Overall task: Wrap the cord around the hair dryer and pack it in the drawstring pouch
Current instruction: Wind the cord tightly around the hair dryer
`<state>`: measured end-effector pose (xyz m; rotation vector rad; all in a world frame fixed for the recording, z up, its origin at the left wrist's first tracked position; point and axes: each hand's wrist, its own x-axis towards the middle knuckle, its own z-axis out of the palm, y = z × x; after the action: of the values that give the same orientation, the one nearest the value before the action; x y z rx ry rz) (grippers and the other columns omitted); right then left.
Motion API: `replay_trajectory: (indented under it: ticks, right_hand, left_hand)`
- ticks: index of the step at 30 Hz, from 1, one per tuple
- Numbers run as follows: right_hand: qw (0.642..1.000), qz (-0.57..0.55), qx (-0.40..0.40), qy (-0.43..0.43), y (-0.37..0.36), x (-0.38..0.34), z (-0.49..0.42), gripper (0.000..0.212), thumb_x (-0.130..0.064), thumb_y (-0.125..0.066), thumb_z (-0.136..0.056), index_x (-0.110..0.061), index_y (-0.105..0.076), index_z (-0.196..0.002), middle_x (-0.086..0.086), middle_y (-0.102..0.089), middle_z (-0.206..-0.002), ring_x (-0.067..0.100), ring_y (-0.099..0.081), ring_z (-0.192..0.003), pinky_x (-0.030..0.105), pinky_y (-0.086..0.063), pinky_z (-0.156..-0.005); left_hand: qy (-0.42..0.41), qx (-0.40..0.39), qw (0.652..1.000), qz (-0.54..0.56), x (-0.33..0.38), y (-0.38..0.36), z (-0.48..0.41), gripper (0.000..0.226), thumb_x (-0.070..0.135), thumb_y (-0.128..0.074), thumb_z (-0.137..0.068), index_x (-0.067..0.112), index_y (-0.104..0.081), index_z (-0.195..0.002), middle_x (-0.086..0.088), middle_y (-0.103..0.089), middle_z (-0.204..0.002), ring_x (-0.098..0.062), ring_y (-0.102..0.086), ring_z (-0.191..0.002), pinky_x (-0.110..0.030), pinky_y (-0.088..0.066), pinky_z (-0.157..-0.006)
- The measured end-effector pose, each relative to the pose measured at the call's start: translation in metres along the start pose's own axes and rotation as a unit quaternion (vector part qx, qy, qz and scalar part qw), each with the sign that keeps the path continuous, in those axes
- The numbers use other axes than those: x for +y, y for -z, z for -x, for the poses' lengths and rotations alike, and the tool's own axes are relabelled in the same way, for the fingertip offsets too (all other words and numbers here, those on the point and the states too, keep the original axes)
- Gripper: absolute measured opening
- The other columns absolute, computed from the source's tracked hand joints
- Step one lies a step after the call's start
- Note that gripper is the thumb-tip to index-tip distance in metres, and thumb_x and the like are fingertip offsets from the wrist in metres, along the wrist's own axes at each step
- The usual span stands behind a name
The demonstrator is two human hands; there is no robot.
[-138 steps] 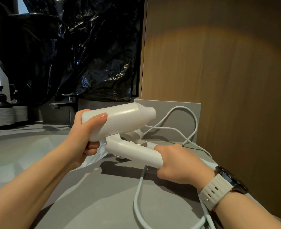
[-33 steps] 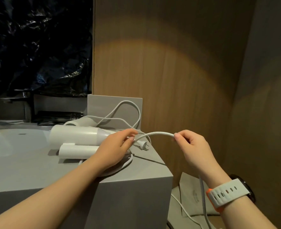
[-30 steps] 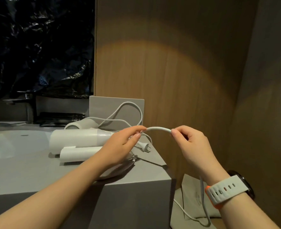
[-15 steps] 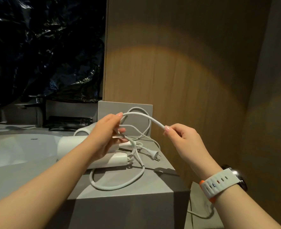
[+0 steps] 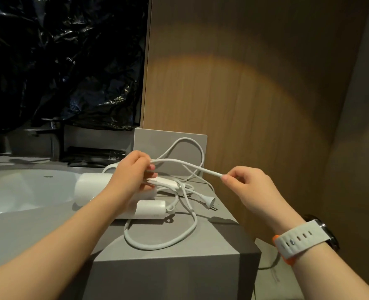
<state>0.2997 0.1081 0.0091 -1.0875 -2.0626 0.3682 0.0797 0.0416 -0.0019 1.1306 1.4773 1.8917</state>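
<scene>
A white hair dryer (image 5: 88,187) lies on its side on the grey counter (image 5: 49,230), its handle (image 5: 151,210) folded alongside the barrel. Its white cord (image 5: 185,164) runs in loose loops over the counter's right end, one loop (image 5: 157,246) near the front edge, and the plug (image 5: 209,200) lies by the right edge. My left hand (image 5: 131,178) grips gathered strands of cord above the dryer. My right hand (image 5: 248,189) pinches the cord further along, and a short span stretches between both hands. No pouch can be made out.
A white basin (image 5: 16,189) is sunk into the counter at left, with a tap (image 5: 53,135) behind it. Black plastic sheeting (image 5: 60,61) covers the back wall. A wooden panel (image 5: 244,105) stands right of the counter. A grey block (image 5: 170,148) stands at the counter's back right corner.
The cord that hung down past the counter's edge has been gathered into loops on the counter. My left hand rose from the counter and now bunches strands above the dryer.
</scene>
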Motion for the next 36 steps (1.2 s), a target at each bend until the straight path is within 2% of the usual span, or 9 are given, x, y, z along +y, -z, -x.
replay_trajectory:
  ticks: [3, 6, 9, 16, 22, 25, 29, 33, 36]
  right_hand:
    - [0.995, 0.083, 0.025, 0.054, -0.008, -0.015, -0.002, 0.021, -0.042, -0.051, -0.092, -0.027, -0.064, -0.082, -0.007, -0.059, -0.064, 0.012, -0.053, -0.061, 0.031, -0.045, -0.056]
    - [0.985, 0.138, 0.029, 0.100, -0.016, -0.032, -0.006, 0.024, -0.044, -0.049, -0.092, -0.027, -0.067, -0.089, -0.009, -0.062, -0.070, 0.012, -0.056, -0.066, 0.028, -0.047, -0.054]
    - [0.979, 0.139, 0.031, 0.148, -0.023, -0.048, -0.006, 0.024, -0.046, -0.049, -0.092, -0.029, -0.067, -0.092, -0.009, -0.064, -0.077, 0.012, -0.057, -0.072, 0.027, -0.047, -0.056]
    - [0.993, 0.047, 0.018, 0.102, -0.024, -0.035, -0.008, 0.044, -0.051, -0.046, -0.089, -0.012, -0.062, -0.077, 0.006, -0.060, -0.065, 0.024, -0.056, -0.062, 0.042, -0.048, -0.058]
    - [0.980, -0.200, -0.009, 0.007, -0.022, -0.022, -0.010, 0.031, -0.032, -0.048, -0.094, -0.008, -0.063, -0.083, 0.002, -0.048, -0.064, 0.012, -0.041, -0.061, 0.026, -0.034, -0.060]
    - [0.988, -0.152, 0.011, 0.029, -0.025, -0.026, -0.012, 0.021, -0.028, -0.045, -0.096, -0.018, -0.060, -0.084, 0.001, -0.053, -0.069, 0.012, -0.044, -0.062, 0.026, -0.037, -0.058]
    - [0.989, -0.052, 0.042, 0.132, -0.030, -0.044, -0.013, 0.019, -0.029, -0.047, -0.096, -0.019, -0.061, -0.088, -0.007, -0.056, -0.069, 0.007, -0.048, -0.062, 0.024, -0.040, -0.059]
    - [0.983, -0.010, 0.036, 0.178, -0.035, -0.056, -0.014, 0.018, -0.030, -0.047, -0.095, -0.019, -0.062, -0.092, -0.013, -0.055, -0.073, 0.007, -0.051, -0.068, 0.023, -0.043, -0.063]
    - [0.985, -0.028, 0.017, 0.171, -0.042, -0.054, -0.014, 0.024, -0.039, -0.046, -0.093, -0.021, -0.062, -0.090, -0.009, -0.059, -0.074, 0.010, -0.054, -0.070, 0.032, -0.047, -0.066]
  left_hand:
    - [-0.236, 0.063, 0.904, -0.351, -0.001, 0.004, -0.002, 0.030, 0.019, -0.031, -0.095, 0.020, -0.061, -0.103, 0.001, -0.066, -0.097, -0.025, -0.058, -0.095, -0.043, -0.045, -0.083]
    - [-0.382, 0.047, 0.792, -0.474, 0.004, 0.003, 0.001, 0.044, 0.038, -0.027, -0.092, 0.024, -0.060, -0.118, 0.003, -0.065, -0.110, -0.023, -0.057, -0.107, -0.055, -0.036, -0.097]
    - [-0.458, -0.012, 0.715, -0.529, 0.001, 0.006, -0.003, 0.040, 0.041, -0.031, -0.092, 0.024, -0.066, -0.100, 0.001, -0.060, -0.077, -0.029, -0.058, -0.075, -0.049, -0.045, -0.073]
    - [-0.335, 0.038, 0.857, -0.389, 0.013, 0.035, -0.010, 0.019, 0.031, -0.047, -0.094, 0.022, -0.061, -0.086, 0.005, -0.052, -0.076, -0.016, -0.047, -0.080, -0.018, -0.032, -0.064]
    - [-0.176, 0.111, 0.920, -0.332, 0.005, 0.057, -0.004, 0.020, 0.025, -0.045, -0.096, 0.018, -0.063, -0.089, 0.002, -0.061, -0.081, -0.017, -0.054, -0.078, -0.029, -0.040, -0.064]
    - [-0.139, 0.109, 0.883, -0.434, -0.003, 0.061, -0.005, 0.027, 0.026, -0.038, -0.098, 0.018, -0.064, -0.097, -0.004, -0.064, -0.090, -0.024, -0.055, -0.085, -0.036, -0.041, -0.069]
    - [-0.325, 0.075, 0.776, -0.534, -0.003, 0.051, -0.001, 0.048, 0.038, -0.027, -0.090, 0.018, -0.064, -0.114, -0.003, -0.067, -0.104, -0.031, -0.059, -0.095, -0.041, -0.044, -0.077]
    - [-0.317, 0.001, 0.809, -0.495, 0.004, 0.047, 0.000, 0.060, 0.065, -0.020, -0.077, 0.030, -0.066, -0.092, 0.007, -0.051, -0.085, -0.019, -0.043, -0.089, -0.034, -0.031, -0.075]
    - [-0.315, 0.012, 0.854, -0.414, 0.011, 0.056, 0.000, 0.031, 0.064, -0.036, -0.077, 0.040, -0.054, -0.072, 0.011, -0.043, -0.080, -0.014, -0.041, -0.083, -0.026, -0.034, -0.075]
